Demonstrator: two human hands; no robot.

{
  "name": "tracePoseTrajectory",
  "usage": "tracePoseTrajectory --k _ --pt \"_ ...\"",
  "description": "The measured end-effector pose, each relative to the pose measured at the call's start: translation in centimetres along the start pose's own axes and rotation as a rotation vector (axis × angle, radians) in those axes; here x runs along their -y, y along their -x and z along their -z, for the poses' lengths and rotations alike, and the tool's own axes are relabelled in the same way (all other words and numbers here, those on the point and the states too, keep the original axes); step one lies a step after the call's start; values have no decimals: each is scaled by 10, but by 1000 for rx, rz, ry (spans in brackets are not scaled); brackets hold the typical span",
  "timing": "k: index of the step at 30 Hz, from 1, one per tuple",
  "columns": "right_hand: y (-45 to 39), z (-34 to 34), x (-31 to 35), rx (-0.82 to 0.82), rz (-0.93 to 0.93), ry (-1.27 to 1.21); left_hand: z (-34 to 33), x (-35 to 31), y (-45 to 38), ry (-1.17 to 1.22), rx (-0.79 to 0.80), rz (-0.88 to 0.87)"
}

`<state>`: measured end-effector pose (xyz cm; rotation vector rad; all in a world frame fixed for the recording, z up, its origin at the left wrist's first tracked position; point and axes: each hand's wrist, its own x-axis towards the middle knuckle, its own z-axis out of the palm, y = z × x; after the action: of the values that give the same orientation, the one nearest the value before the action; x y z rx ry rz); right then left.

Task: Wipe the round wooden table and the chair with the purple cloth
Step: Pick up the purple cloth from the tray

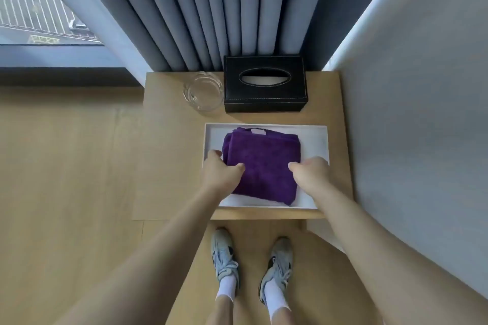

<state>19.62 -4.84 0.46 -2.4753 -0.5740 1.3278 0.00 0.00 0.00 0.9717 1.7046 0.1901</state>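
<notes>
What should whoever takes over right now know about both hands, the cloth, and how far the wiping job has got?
Left hand: grips the left edge of the folded purple cloth.
Right hand: grips the cloth's right edge.
The cloth lies in the white tray on a wooden stand, in front of a black tissue box and glass ashtray.
Done: cloth reached, not lifted.
Left: lift it, then wipe the round table and chair; neither is in view.
</notes>
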Motion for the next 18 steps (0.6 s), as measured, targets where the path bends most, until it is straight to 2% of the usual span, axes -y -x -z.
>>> tracePoseTrajectory --k 3,7,13,18 --pt "-16 -25 -7 -99 -123 -73 -13 16 -17 -44 -95 21" --pt "-20 -48 -11 -125 -148 -225 -26 31 -25 27 -109 31" --pt "0 -35 4 -61 52 -210 -17 22 -20 138 -47 27" --pt "54 4 36 22 202 -210 25 -10 30 266 -49 -57"
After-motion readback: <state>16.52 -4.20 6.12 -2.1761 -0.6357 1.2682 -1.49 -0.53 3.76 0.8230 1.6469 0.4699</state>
